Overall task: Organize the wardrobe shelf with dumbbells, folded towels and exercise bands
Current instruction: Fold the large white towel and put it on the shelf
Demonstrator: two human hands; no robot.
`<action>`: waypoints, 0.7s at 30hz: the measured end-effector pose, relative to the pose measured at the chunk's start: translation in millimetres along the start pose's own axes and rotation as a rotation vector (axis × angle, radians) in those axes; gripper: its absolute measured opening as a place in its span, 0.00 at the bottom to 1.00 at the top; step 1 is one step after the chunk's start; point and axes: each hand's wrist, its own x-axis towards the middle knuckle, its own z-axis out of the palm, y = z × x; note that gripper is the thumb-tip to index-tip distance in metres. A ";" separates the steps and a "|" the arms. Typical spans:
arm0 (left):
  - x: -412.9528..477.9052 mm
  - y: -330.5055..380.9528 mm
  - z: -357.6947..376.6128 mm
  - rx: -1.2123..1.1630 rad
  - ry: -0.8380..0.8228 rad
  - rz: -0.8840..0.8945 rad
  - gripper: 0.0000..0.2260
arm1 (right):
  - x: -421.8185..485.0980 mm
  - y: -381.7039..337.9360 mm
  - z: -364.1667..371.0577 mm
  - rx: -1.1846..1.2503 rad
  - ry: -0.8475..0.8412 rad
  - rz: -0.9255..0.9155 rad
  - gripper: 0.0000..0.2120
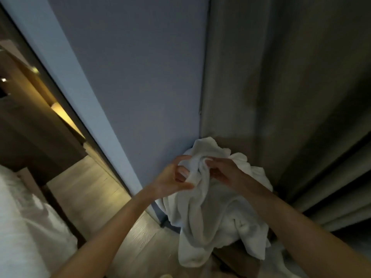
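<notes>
A white towel hangs crumpled and unfolded in front of me, its lower part draping down toward a wooden surface. My left hand pinches a bunched edge of the towel between thumb and fingers. My right hand grips the same bunched top of the towel just to the right, fingers curled into the cloth. Both hands hold it up in the air, close together. No dumbbells or exercise bands are in view.
A grey-blue wall panel stands straight ahead, with a dark curtain to its right. At the left are white bedding, a wood floor and a lit wooden unit. A brown wooden surface lies under the towel.
</notes>
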 end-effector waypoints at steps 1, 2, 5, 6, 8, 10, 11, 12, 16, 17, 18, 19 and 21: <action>3.2 -1.6 4.4 -0.045 -0.038 0.005 0.31 | -2.2 -1.6 -1.4 -0.049 0.054 -0.049 0.06; 8.5 -2.1 8.2 -0.074 -0.046 0.006 0.32 | -1.2 -5.7 -4.0 -0.102 0.154 -0.088 0.08; 34.9 6.1 13.2 -0.139 0.038 -0.063 0.29 | -9.4 -22.3 -14.7 -0.182 0.338 -0.219 0.08; 46.3 10.5 12.7 -0.124 0.069 -0.074 0.27 | -13.2 -27.4 -19.5 -0.166 0.348 -0.226 0.13; 72.7 18.4 12.3 0.026 0.108 -0.074 0.23 | -25.9 -37.2 -29.9 -0.175 0.353 -0.207 0.17; 97.3 24.1 13.9 0.204 0.103 -0.071 0.20 | -38.8 -45.0 -34.7 -0.149 0.318 -0.196 0.17; 107.8 27.8 15.9 0.239 0.084 -0.093 0.21 | -44.6 -47.6 -35.7 -0.132 0.307 -0.206 0.17; 116.1 31.7 20.9 0.233 0.063 -0.135 0.23 | -51.6 -50.2 -35.6 -0.131 0.294 -0.221 0.17; 132.9 46.0 56.5 0.073 -0.050 -0.340 0.28 | -80.0 -49.3 -43.9 -0.313 0.212 -0.236 0.17; 135.5 43.3 68.2 0.057 -0.001 -0.390 0.26 | -85.1 -44.6 -49.0 -0.368 0.190 -0.224 0.17; 135.3 39.5 78.3 0.044 0.064 -0.448 0.22 | -89.5 -38.6 -54.9 -0.416 0.183 -0.201 0.16; 131.3 33.6 84.8 0.082 0.069 -0.515 0.18 | -92.2 -29.9 -62.5 -0.462 0.182 -0.174 0.16; 123.5 16.7 91.7 0.265 -0.095 -0.475 0.14 | -95.1 -10.4 -77.3 -0.563 0.182 -0.118 0.16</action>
